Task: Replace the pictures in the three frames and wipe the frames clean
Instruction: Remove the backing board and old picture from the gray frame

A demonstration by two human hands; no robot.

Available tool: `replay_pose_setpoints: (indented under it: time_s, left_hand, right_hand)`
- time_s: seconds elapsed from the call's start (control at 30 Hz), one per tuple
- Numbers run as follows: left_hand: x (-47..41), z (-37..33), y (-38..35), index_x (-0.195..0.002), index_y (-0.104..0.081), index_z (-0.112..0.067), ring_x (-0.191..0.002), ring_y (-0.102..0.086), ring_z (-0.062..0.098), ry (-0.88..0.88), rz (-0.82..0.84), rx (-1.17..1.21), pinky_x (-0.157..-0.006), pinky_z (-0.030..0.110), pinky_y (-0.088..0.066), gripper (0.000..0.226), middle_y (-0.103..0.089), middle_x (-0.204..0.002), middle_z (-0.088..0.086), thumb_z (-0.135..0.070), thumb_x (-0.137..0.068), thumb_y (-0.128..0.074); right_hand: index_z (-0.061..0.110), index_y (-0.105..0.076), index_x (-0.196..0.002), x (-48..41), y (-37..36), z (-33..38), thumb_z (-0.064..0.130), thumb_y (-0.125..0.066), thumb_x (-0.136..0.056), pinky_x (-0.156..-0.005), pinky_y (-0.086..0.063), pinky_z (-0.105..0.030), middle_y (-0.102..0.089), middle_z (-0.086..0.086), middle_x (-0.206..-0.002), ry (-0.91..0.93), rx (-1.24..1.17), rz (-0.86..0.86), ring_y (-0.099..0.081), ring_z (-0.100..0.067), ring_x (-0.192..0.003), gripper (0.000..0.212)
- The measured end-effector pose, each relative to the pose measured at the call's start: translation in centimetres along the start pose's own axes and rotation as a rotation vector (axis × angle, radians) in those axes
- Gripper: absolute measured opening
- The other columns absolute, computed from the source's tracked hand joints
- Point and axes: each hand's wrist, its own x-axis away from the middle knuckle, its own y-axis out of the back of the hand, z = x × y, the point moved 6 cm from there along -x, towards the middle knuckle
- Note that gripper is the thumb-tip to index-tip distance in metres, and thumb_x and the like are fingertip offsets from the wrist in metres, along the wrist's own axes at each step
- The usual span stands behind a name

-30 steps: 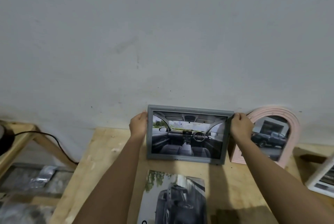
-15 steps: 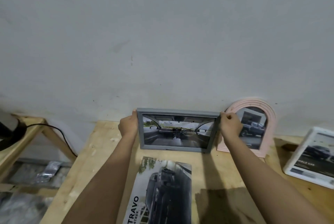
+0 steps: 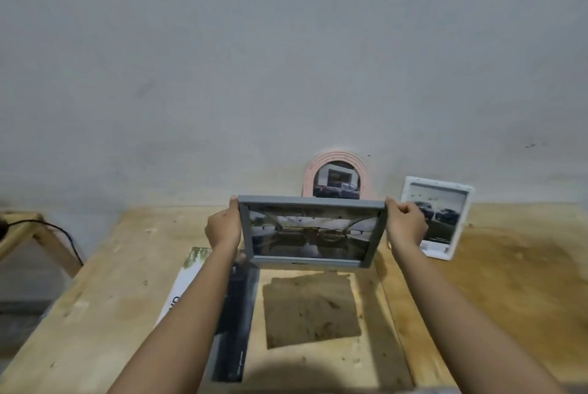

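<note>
I hold a grey rectangular frame [image 3: 310, 202] with a car-interior picture above the wooden table [image 3: 509, 282], tilted back. My left hand [image 3: 222, 228] grips its left edge and my right hand [image 3: 405, 225] grips its right edge. Behind it a pink arched frame [image 3: 335, 159] with a truck picture leans against the wall. A white frame [image 3: 461, 190] with a car picture leans at the right. A loose car print [image 3: 235, 314] lies flat under my left forearm, partly hidden. A brown cloth [image 3: 311, 311] lies flat beside the print.
A grey wall [image 3: 286, 59] rises straight behind the table. At the left stands a lower wooden stand [image 3: 28, 231] with a black cable [image 3: 63, 234] hanging over it. Bare tabletop stretches to the right of the white frame.
The grey frame has come away from the wall toward me, lifted off the table and tilted back. My view has shifted right, so the white frame shows in full.
</note>
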Motion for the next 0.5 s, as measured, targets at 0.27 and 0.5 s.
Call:
replay_pose_setpoints:
  time_s: [0.27,0.5]
  left_hand:
    - [13.8,-1.5,-10.7,-0.057,-0.055,-0.014,-0.063,-0.051,0.018,0.009,0.261,0.220,-0.061,0.029,-0.041,0.044,-0.056,-0.062,0.001,-0.044,-0.090,-0.054]
    - [21.1,-0.5,-15.8,-0.063,-0.062,-0.012,-0.065,-0.049,0.017,-0.079,0.443,0.334,-0.061,0.027,-0.039,0.035,-0.056,-0.065,0.006,-0.031,-0.092,-0.055]
  right_hand:
    - [0.009,-0.064,-0.077,-1.8,17.9,-6.4,0.030,-0.062,-0.085,-0.076,-0.047,-0.039,-0.066,-0.007,-0.086,-0.133,0.003,-0.329,-0.060,-0.027,-0.082,0.023]
    - [0.009,-0.065,-0.081,-2.6,26.9,-10.3,0.031,-0.066,-0.084,-0.079,-0.047,-0.038,-0.065,-0.006,-0.087,-0.186,-0.061,-0.425,-0.059,-0.025,-0.086,0.022]
